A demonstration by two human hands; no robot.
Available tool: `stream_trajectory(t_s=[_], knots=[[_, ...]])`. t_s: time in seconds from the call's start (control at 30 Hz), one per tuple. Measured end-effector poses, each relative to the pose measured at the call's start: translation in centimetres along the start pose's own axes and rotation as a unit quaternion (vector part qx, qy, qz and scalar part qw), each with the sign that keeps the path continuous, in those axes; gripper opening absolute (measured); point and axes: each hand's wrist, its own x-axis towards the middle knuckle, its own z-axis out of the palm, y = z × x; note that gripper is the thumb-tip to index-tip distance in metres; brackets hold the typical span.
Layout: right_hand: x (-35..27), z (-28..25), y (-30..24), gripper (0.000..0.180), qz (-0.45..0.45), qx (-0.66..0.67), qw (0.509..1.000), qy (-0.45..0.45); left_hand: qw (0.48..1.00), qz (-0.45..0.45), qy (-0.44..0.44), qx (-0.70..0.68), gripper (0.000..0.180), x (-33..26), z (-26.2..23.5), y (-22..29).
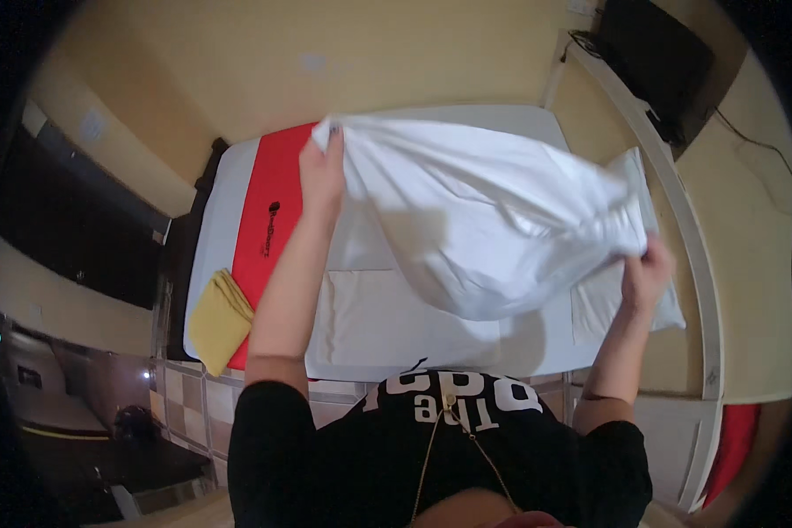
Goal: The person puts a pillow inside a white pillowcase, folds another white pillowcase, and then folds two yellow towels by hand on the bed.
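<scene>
A limp white cloth [475,220], much like a pillowcase, is stretched out in the air above the bed [343,238]. My left hand [323,176] pinches its far left corner. Closed on the cloth's bunched right end is my right hand [647,273]. Between the hands the cloth sags in folds and looks slightly blurred. Below it, a flat white piece of bedding [361,317] lies along the near side of the mattress. A white pillow [594,308] at the right end is partly covered by the cloth and my right hand.
A red bed runner [268,185] crosses the bed's left part, with a folded yellow towel [220,321] on the near left corner. A dark footboard [189,238] closes the left end. A white ledge [678,202] and a dark screen [656,53] stand on the right.
</scene>
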Motion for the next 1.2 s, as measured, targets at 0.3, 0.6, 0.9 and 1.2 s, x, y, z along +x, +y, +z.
stream_trajectory(t_s=[0.3,0.6,0.9,1.2], knots=[[9.0,13.2,-4.0,0.042,-0.081,0.200,0.888,-0.405,0.871,-0.050,-0.411,-0.265,0.035,4.0,14.8,11.5],[6.9,16.7,-4.3,0.020,-0.201,-0.018,0.968,-0.147,0.841,0.131,-0.262,0.454,0.069,-8.9,6.4,6.9],[10.9,12.4,-5.1,0.017,-0.141,0.026,0.990,-0.012,0.706,0.056,-0.412,0.574,0.060,-6.3,-4.7,4.1],[10.1,0.5,-3.0,0.013,-0.132,-0.021,0.987,0.092,0.909,0.243,-0.125,0.315,0.018,0.7,-4.1,8.2]])
